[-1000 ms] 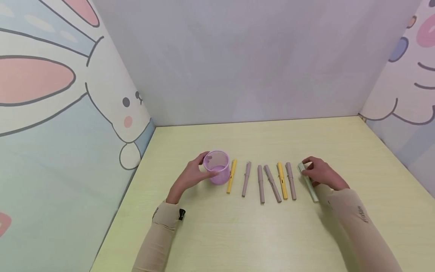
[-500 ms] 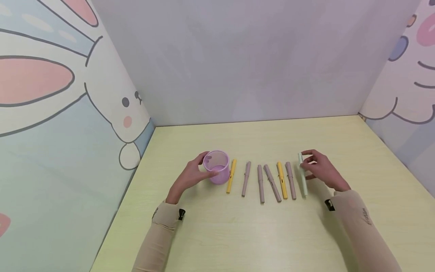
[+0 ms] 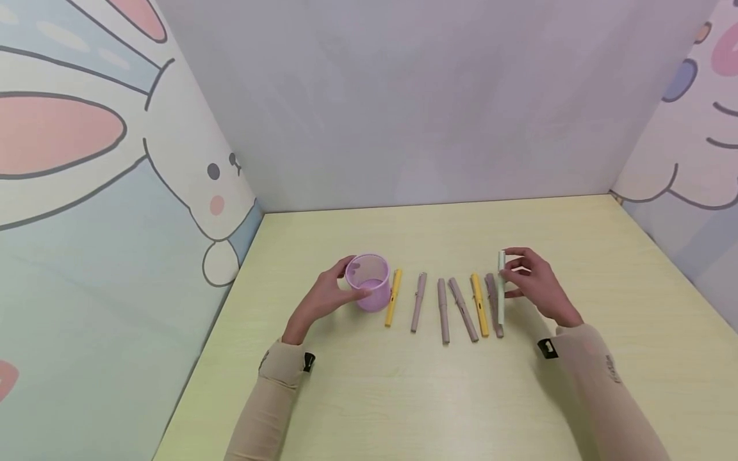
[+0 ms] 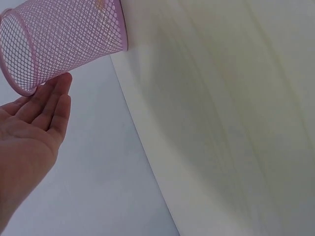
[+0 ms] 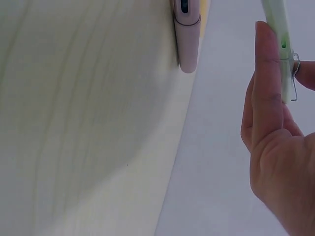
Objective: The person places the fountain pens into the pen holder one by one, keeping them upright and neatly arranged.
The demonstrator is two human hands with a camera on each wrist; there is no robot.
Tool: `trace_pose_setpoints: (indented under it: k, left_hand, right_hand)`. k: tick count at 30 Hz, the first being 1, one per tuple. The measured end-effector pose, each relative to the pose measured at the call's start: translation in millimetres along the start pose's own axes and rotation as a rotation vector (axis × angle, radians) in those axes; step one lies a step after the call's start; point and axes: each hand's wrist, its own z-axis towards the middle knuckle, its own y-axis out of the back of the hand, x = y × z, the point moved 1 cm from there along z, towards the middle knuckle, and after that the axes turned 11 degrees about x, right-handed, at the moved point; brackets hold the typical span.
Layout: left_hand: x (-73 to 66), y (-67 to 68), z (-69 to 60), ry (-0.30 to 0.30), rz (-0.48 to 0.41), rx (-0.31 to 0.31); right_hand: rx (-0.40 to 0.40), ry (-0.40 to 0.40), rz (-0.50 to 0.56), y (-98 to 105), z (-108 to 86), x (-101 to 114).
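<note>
My left hand [image 3: 330, 297] holds a pink-purple mesh pen cup [image 3: 377, 299] upright on the table, thumb at the near side and fingers round the far side. In the left wrist view its fingers lie against the mesh of the cup [image 4: 74, 39]. Between thumb and fingers my right hand [image 3: 539, 285] pinches a pale green pen [image 3: 501, 301], raised off the table above the rightmost mauve pen [image 3: 492, 301]. The right wrist view shows the green pen [image 5: 280, 29] with its wire clip beside the thumb.
On the wooden table [image 3: 369, 397] lies a row of pens: a yellow pen [image 3: 394, 298] beside the cup, several mauve pens, such as one [image 3: 419, 302] further right, and another yellow pen [image 3: 480, 305]. A grey wall [image 3: 426, 109] stands behind, with rabbit-patterned walls at both sides.
My right hand has lifted the green pen from the table and carried it left, turning it more upright, over the rightmost mauve pen. The left hand and cup have stayed in place.
</note>
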Motion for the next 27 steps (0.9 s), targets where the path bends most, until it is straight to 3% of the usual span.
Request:
trace_pose_setpoints:
  k: [20, 27]
  left_hand:
    - [-0.8, 0.1, 0.2, -0.007, -0.001, -0.006]
    - [2.7, -0.8, 1.2, -0.010, 0.003, -0.010]
  right_hand:
    - [-0.054, 0.111, 0.039, -22.5, 12.6, 11.5]
    - [-0.066, 0.164, 0.099, -26.8, 18.8, 14.2]
